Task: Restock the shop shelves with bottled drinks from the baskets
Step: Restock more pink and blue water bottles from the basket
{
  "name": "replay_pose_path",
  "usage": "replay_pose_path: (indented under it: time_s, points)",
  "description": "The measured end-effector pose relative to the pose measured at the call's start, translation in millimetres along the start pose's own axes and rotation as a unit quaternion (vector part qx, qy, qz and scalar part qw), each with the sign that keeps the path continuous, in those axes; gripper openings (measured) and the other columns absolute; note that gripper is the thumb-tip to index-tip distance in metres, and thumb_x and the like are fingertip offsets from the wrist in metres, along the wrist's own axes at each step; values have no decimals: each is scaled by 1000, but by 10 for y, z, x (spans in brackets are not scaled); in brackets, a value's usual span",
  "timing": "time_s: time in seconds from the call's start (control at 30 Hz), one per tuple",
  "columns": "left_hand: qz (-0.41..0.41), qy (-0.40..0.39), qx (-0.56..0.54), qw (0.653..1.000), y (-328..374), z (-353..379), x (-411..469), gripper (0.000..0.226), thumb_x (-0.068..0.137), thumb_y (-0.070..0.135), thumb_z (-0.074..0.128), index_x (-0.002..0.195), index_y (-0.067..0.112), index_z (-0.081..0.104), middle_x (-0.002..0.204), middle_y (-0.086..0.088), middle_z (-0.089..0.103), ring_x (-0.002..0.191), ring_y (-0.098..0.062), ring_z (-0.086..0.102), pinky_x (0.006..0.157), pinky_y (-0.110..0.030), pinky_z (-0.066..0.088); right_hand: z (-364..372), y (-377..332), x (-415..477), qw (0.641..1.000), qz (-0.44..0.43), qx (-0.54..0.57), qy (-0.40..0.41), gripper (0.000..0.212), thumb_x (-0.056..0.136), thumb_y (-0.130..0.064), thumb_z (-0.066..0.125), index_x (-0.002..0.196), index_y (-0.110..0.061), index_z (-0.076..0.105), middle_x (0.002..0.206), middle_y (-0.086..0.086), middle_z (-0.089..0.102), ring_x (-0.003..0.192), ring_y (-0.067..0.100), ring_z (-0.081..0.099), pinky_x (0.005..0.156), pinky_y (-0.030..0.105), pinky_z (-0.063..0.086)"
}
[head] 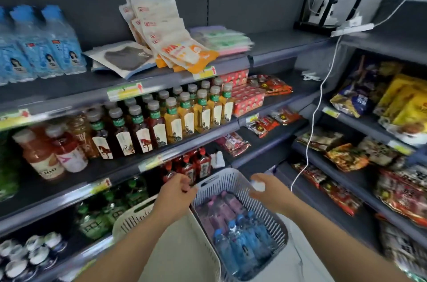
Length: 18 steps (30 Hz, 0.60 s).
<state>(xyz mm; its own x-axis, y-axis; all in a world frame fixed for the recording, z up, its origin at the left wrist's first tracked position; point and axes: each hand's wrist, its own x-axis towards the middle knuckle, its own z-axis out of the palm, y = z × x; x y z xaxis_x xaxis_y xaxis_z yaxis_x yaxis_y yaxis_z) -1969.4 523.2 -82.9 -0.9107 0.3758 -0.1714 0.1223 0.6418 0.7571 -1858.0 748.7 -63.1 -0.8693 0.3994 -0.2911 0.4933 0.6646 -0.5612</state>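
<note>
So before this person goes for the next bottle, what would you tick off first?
1. Stock in the grey basket: ok. Blue-capped bottles and pink bottles lie inside.
2. Left hand free: cannot tell. Its fingers curl near the basket's rim, but the picture is blurred there.
3. Right hand free: cannot tell. Something white shows by its fingers.
4. Room on the top shelf: ok. A bare stretch lies right of the packets.
5. White cable out of the way: not ok. It hangs down close to the right hand and could probably snag.
</note>
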Motion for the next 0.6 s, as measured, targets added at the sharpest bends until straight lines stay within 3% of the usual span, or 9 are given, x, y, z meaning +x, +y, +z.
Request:
replay_pose_path:
  time_s: [0.07,0.2,0.3,0.4,0.47,0.6]
  points:
    - [-31,-7,-12,999,4,347,-46,13,88,27,62,95,20,54,84,10,57,80,-13,58,66,-26,41,-3,296,1,1000,9,0,-10,40,89,-22,62,127,-14,55,129,4,59,113,18,56,88,25,43]
    - [-88,-30,-38,995,-62,941,-118,12,85,22,63,82,17,53,69,6,55,59,-5,49,47,-10,33,91,787,28,998,35,28,-38,40,89,-17,62,128,-14,55,127,5,59,100,17,61,80,22,46]
    - [-136,-53,-63,987,-115,1247,-141,8,84,19,63,83,12,59,73,0,60,62,-13,52,54,-23,36,219,1083,106,996,47,41,-62,42,89,-17,62,130,-12,53,132,5,56,111,19,59,81,22,45]
    - [-159,-75,-82,981,-207,1482,-95,16,83,14,61,68,18,65,55,8,59,52,-9,53,52,-19,39,374,1311,225,993,69,63,-77,36,90,-14,60,126,-10,57,130,8,59,112,21,60,88,26,47]
    - [-178,-92,-84,976,-284,1623,-35,20,84,15,62,65,20,66,53,7,57,45,-5,48,47,-19,36,481,1433,318,992,72,75,-76,38,90,-13,60,128,-11,57,131,6,59,113,19,59,89,23,44]
    - [-212,-102,-70,969,-507,1940,161,24,86,14,64,64,16,55,62,-4,58,60,-21,56,61,-26,45,698,1647,540,989,81,86,-91,38,91,-10,58,128,-12,57,132,5,58,116,17,57,92,20,41]
